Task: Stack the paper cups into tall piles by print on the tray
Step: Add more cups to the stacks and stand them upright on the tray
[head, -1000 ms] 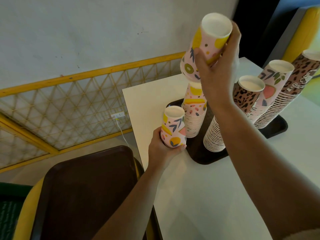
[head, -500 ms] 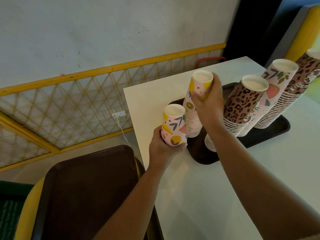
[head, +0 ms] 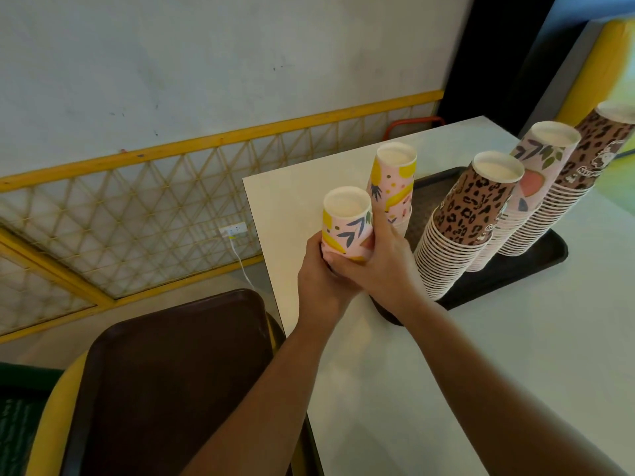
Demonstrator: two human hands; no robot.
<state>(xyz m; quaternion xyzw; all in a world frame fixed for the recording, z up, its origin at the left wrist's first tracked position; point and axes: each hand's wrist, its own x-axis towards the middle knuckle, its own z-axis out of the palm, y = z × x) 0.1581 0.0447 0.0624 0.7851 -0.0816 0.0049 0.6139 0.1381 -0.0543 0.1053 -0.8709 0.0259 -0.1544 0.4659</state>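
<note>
My left hand (head: pixel 321 281) grips an upside-down pink fruit-print cup (head: pixel 347 226) just off the near-left corner of the black tray (head: pixel 536 266). My right hand (head: pixel 379 267) meets it from the right, its fingers curled round the cup's lower edge and one finger pointing up between the cup and the fruit-print pile (head: pixel 393 176) on the tray. To the right on the tray stand a tall leopard-print pile (head: pixel 470 211), a pink leaf-print pile (head: pixel 541 156) and a second leopard-print pile (head: pixel 599 149). All the cups are upside down.
The tray lies on a white table (head: pixel 446 372) whose left edge runs beside my hands. A brown tray (head: pixel 171 372) rests on a yellow seat below left. A yellow lattice railing (head: pixel 137 207) and a wall stand behind.
My right hand lowered its fruit-print cup onto the pile on the tray, let go, and came across to the cup in my left hand. The left hand rose slightly.
</note>
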